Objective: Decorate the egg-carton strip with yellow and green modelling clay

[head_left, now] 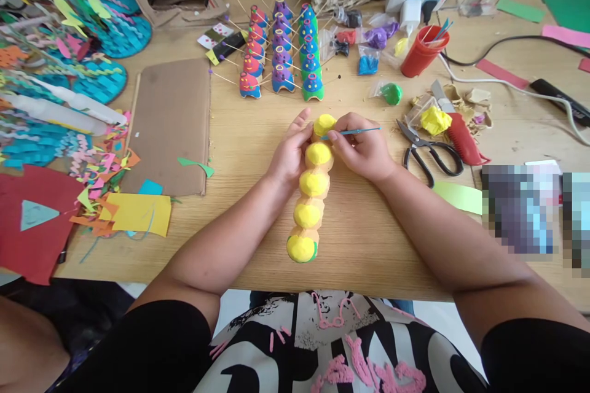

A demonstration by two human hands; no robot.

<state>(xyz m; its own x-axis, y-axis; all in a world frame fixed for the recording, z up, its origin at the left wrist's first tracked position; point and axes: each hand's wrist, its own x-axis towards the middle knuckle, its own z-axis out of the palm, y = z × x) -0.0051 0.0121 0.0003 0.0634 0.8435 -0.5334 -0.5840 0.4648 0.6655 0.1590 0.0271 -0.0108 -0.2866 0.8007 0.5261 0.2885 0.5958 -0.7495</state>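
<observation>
Tan five-bump carton strip, yellow-domed [314,184]: frame centre, long axis running down-frame from the fingers. Left hand [291,150]: loosely gripping its upper end. Right hand [366,144], equally near: pinching slender blue stick [362,131], tip at top dome.

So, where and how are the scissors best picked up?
Probably by the black handle loops, coming from the near side. The scissors lie with their loops spread towards that side and their blades pointing away to the left, so the near approach should keep clear of the tips. The red-handled knife lies close on the right, so I'd avoid that side.
</observation>
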